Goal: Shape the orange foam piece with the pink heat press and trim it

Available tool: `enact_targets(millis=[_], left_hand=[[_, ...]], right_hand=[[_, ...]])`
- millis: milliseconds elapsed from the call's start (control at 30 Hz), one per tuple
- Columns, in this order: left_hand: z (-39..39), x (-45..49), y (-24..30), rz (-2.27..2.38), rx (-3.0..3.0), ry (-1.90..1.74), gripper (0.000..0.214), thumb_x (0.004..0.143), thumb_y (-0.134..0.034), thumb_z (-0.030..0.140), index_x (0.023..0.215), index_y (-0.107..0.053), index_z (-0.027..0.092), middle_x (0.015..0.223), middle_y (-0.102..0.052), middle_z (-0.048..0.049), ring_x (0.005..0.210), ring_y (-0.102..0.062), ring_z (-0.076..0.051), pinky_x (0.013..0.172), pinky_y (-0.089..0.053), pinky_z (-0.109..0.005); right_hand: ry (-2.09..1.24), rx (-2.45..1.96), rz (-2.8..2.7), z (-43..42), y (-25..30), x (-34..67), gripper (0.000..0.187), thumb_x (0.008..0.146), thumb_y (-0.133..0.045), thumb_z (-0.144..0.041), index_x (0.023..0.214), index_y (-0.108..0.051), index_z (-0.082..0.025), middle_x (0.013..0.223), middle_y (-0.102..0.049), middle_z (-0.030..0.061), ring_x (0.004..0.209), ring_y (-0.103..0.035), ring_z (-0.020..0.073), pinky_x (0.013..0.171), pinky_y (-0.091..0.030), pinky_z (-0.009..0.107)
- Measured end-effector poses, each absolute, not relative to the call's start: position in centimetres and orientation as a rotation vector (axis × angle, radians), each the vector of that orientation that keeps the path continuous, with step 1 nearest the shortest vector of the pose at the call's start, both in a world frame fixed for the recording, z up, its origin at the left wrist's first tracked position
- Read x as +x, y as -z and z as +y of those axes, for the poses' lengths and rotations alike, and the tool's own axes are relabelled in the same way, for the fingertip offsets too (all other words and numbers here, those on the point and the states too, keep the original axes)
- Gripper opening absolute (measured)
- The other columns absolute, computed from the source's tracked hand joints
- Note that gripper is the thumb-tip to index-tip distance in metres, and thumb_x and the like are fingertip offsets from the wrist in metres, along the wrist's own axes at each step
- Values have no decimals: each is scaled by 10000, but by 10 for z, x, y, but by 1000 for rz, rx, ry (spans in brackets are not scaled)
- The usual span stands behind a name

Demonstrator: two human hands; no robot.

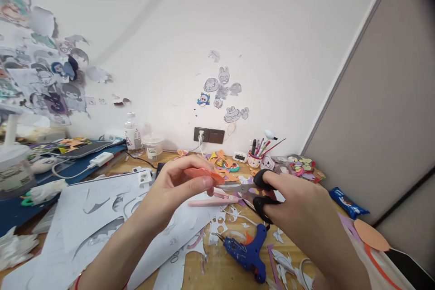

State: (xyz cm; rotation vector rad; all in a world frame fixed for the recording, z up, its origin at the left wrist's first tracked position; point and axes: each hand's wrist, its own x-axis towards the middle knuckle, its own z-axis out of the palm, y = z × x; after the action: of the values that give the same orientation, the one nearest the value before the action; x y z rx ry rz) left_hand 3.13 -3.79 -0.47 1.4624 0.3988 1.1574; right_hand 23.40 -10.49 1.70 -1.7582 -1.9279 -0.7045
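Observation:
An orange paper piece is pinched between the thumb and fingers of my left hand, held above the table. My right hand grips black-handled scissors, fingers through the loops. The blades point left and reach the right end of the orange piece; whether they touch it I cannot tell. Below the scissors a blue glue gun lies on the table. A pair of pink-handled scissors or a similar pink tool lies just under my left hand.
White sheets cover the left of the wooden table. Paper scraps lie in the middle. A pen cup, a small clock and a bottle stand by the wall. A blue packet lies at right.

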Motion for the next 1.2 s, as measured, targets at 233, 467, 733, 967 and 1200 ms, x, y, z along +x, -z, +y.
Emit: enact_targets(millis=[233, 467, 733, 967, 1200], left_hand=[[-32, 37, 3, 776, 1532, -1295, 116, 748, -674, 278, 738, -629, 171, 575, -611, 25, 536, -503, -104, 557, -391, -227], [-16, 45, 13, 940, 1662, -1193, 200, 781, -635, 346, 860, -597, 166, 447, -543, 44, 418, -458, -104, 438, -358, -215], [-5, 49, 27, 1154, 1718, -1004, 190, 737, -665, 354, 851, -599, 217, 451, -539, 65, 428, -465, -96, 435, -346, -195], [11, 57, 41, 1320, 1728, -986, 81, 722, -662, 258, 772, -624, 206, 510, -556, 60, 466, -462, -63, 414, -327, -156], [21, 57, 56, 1321, 1940, -1034, 240, 832, -556, 370, 691, -633, 192, 485, -548, 102, 451, -466, -7, 424, -312, -120]], right_hand=[[275, -1817, -2172, -81, -11, 250, 96, 674, -514, -148, 686, -455, -223, 670, -577, -43, 593, -470, 126, 504, -265, 224], [-107, -2143, -2196, -42, 7, 292, 79, 764, -564, -244, 818, -518, -207, 744, -608, 0, 586, -537, 131, 497, -347, 243], [-521, -2632, -1948, 35, 57, 348, 302, 881, -536, -329, 1125, -547, -152, 1107, -581, 70, 921, -594, 184, 775, -509, 383], [-715, -2797, -1759, 60, 83, 364, 312, 885, -529, -333, 1142, -538, -156, 1127, -573, 77, 936, -590, 187, 785, -506, 387], [-804, -2875, -1637, 57, 74, 366, 265, 898, -504, -347, 1068, -566, -153, 1022, -609, 56, 811, -609, 143, 693, -523, 316]])
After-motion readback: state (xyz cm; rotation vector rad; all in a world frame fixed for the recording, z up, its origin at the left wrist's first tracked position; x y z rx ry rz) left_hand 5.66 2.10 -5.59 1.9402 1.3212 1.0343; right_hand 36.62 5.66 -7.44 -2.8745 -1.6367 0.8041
